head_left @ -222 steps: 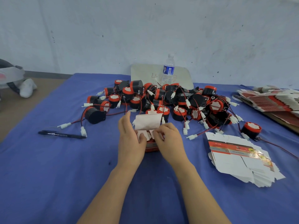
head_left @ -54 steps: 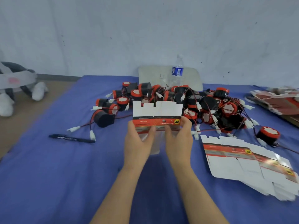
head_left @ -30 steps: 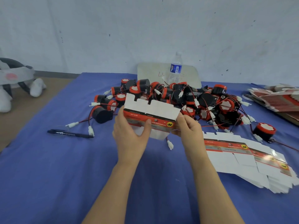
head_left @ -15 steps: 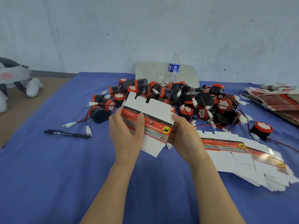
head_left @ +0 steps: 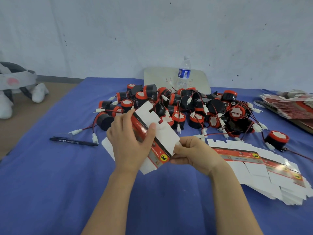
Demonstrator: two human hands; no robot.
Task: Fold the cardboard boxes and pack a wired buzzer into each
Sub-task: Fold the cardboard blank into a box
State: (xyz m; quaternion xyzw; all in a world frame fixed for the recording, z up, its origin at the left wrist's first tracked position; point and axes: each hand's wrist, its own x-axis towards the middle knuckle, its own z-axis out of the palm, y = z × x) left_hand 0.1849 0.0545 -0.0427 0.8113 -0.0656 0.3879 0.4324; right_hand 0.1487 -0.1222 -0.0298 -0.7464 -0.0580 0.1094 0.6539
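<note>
Head view: left grip (head_left: 130,141) grasps a flat, unfolded cardboard box (head_left: 166,135), thumb pressed on its printed face; right grip (head_left: 194,153) pinches the box's lower right corner. The box is held tilted above the blue table (head_left: 50,184). Wired buzzers (head_left: 194,107) lie heaped at its 12 o'clock, a fanned stack of flat boxes (head_left: 254,160) at 3 o'clock, a black pen (head_left: 72,141) at 9 o'clock

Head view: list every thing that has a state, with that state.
box, not yet folded, tilted, held above the table
left hand, grips the box
right hand, pinches the box's corner
buzzers, heaped loose, unpacked
blanks, flat, fanned in a stack
bottle, upright, capped
pen, lying flat
</note>
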